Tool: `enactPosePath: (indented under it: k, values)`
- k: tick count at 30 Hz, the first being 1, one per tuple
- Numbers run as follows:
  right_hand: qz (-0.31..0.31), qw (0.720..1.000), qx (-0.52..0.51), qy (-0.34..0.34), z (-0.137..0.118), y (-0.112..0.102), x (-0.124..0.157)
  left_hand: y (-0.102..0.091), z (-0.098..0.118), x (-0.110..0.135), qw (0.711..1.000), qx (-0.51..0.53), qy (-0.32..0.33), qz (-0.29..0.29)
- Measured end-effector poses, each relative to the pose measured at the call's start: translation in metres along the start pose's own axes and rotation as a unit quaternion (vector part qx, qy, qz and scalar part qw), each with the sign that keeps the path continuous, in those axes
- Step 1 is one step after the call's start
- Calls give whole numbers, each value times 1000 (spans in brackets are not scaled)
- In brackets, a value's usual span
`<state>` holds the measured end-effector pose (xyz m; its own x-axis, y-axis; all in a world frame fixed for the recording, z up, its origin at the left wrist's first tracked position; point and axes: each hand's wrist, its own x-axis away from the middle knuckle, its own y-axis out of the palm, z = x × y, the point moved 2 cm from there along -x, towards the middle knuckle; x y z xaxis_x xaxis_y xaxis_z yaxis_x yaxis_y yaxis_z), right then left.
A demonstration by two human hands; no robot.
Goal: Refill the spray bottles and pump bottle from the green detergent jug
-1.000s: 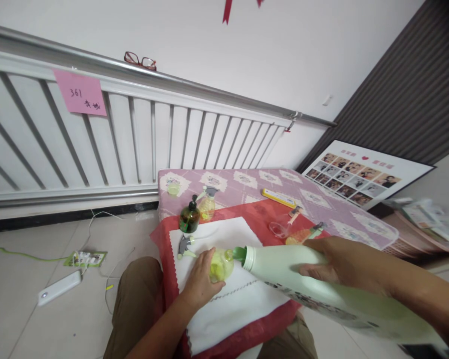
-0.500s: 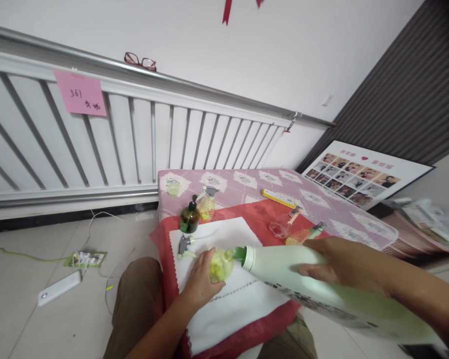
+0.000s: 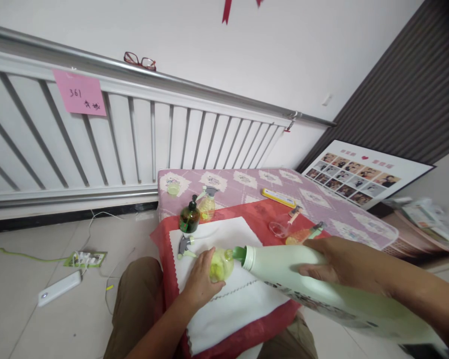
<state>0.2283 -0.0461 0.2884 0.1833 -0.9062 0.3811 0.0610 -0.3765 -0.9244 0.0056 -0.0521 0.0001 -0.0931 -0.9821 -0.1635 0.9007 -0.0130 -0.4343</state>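
Observation:
My right hand (image 3: 340, 267) grips a large pale green bottle (image 3: 284, 271), tipped on its side with its green spout against the mouth of a small clear bottle (image 3: 221, 264) holding yellow-green liquid. My left hand (image 3: 199, 284) is wrapped round that small bottle, which rests on a white cloth (image 3: 228, 304). A loose grey spray head (image 3: 185, 245) lies on the cloth just left of my left hand.
The low table has a pink patterned cover (image 3: 254, 182) and a red cloth (image 3: 262, 214). On it stand a dark green pump bottle (image 3: 189, 217), a yellow spray bottle (image 3: 208, 204), a small cup (image 3: 173, 188), a yellow box (image 3: 279, 198) and more spray bottles (image 3: 284, 227). A radiator (image 3: 134, 139) stands behind. A power strip (image 3: 59, 287) lies on the floor.

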Motion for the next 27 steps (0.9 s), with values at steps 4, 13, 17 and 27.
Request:
enactPosePath:
  k: [4,13,17,27]
  values:
    - [-44,999,-9,-13,0,1,-1,0,-1,0,1000,-1,3,1]
    - [-41,999,3,-7,-3,-2,1,0,-2,1,1000,1,7,7]
    - [-36,999,12,7,-5,-3,0,0,-1,0,1000,0,7,4]
    - [-39,999,5,-2,-3,-3,0,-1,1,0,1000,-2,-2,-1]
